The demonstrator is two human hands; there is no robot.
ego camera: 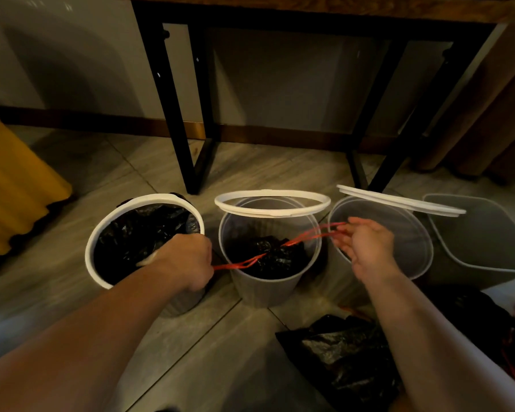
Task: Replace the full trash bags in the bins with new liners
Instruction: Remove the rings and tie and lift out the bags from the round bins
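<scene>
Left hand (188,260), right hand (366,248) on drawstrings (290,241) — bag (269,258) in middle bin (262,289)

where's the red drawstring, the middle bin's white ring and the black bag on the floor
red drawstring (298,237), head view, right-side strand
white ring (265,214), head view, near edge
black bag on the floor (339,352), head view, crumpled middle

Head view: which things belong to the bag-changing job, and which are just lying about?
Job: middle bin, its black bag, red drawstrings, loose white ring, left bin, right bin, square grey bin, bags on floor.
Lying about: table, yellow fabric, curtain.
</scene>
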